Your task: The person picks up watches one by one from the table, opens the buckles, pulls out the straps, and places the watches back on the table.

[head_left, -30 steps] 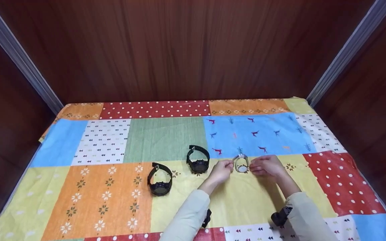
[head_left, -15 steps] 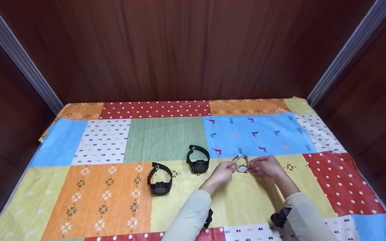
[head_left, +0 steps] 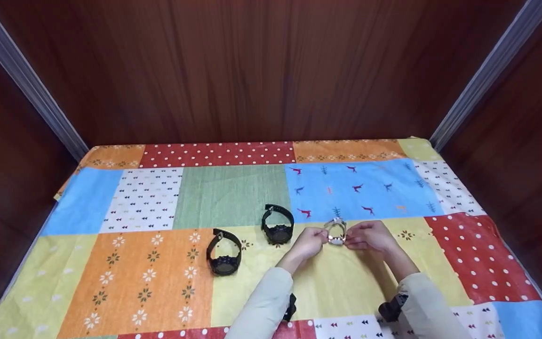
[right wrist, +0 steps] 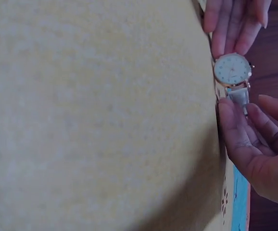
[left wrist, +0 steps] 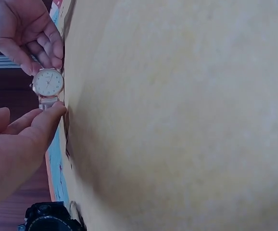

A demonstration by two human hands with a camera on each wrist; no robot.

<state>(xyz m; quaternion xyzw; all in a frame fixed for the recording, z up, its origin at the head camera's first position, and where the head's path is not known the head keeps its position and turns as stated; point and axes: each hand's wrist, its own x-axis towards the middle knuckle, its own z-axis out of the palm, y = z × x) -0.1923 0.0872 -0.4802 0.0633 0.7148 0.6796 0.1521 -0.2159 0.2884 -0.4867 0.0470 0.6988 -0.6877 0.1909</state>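
Between the two hands a small wristwatch [head_left: 337,240] with a white dial, gold-toned rim and pale strap stands on the cloth, its strap looped up behind the dial. My left hand [head_left: 309,242] holds its left side by the fingertips, at the strap beside the case. On the other side, the thumb and fingers of my right hand [head_left: 370,235] pinch the strap [right wrist: 239,96] close to the case. The dial [left wrist: 48,83] faces the left wrist camera. Left of my hands stand two black wristwatches, one nearer the back [head_left: 279,233] and another farther left [head_left: 224,264].
A patchwork-print cloth [head_left: 148,282] covers the table. Dark wood-look panels [head_left: 261,70] rise behind and at both sides, with grey metal strips [head_left: 31,80] at the corners. Each wrist wears a black camera [head_left: 393,307].
Both hands have closed in on the pale-strapped watch and now hold it from either side. It has shifted slightly left and toward me, its dial tilting. The black watches stay put.
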